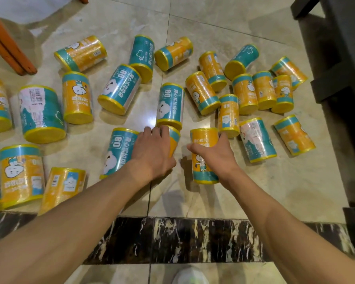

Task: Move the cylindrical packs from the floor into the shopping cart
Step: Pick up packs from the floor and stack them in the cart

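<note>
Reaching: both bare arms stretch forward and down to packs lying on the tiled floor (193,27).
Left hand (152,152): lies over an orange pack (174,142), fingers curled across its top side and thumb low at its near end; it grips that pack, which is mostly hidden under the hand.
Right hand (213,152): wraps an orange pack with a teal band (203,173) from the right side, thumb across the label, fingers round the far edge; the grip is closed on the pack.
Held packs: both lie near the middle of the floor, close to each other but apart; I cannot tell whether either is lifted off the tiles.
Neighbours: a teal pack marked 80 (119,152) lies just beside the left hand, partly under the wrist; another teal 80 pack (170,105) lies just beyond the left hand's fingertips.
Other packs: many orange and teal cylinders lie scattered on their sides across the floor, a tight cluster to the upper right (254,91) and larger ones at the left (41,113).
Surroundings: a dark marbled strip (172,240) crosses the floor under the forearms; orange legs (6,50) stand at upper left; dark furniture (340,58) fills the right edge; a shoe tip (190,276) shows at the bottom.
</note>
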`<control>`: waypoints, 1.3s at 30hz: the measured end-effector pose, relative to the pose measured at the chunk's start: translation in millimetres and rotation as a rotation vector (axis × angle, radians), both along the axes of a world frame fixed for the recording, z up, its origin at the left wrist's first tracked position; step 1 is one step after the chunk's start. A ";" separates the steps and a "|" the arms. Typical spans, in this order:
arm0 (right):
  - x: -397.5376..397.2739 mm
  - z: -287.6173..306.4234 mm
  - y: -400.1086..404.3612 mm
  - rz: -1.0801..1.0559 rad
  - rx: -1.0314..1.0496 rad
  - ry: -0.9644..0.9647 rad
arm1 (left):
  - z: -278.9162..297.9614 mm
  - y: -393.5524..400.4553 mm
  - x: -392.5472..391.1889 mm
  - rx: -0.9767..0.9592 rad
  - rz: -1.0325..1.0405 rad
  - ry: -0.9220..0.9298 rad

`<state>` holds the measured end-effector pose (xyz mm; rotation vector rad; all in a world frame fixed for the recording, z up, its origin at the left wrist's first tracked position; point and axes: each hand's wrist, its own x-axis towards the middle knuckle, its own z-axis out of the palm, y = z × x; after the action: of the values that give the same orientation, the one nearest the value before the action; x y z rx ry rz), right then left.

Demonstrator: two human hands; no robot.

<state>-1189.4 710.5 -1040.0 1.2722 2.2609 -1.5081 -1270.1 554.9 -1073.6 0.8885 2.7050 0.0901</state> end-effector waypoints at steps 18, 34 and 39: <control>0.1 52.7 -9.8 0.209 0.204 -0.071 | 39.8 -18.6 -0.3 0.115 0.226 -0.309; -25.9 626.8 -129.2 0.992 0.540 -0.028 | 657.9 -206.9 44.7 -0.066 0.302 -0.003; -38.1 794.1 -180.4 1.196 0.596 0.182 | 810.8 -253.0 80.2 0.040 0.583 0.032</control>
<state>-1227.6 530.1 -245.9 -0.3111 2.7701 -0.5185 -1190.0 301.8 -262.8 0.0848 2.9091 0.2517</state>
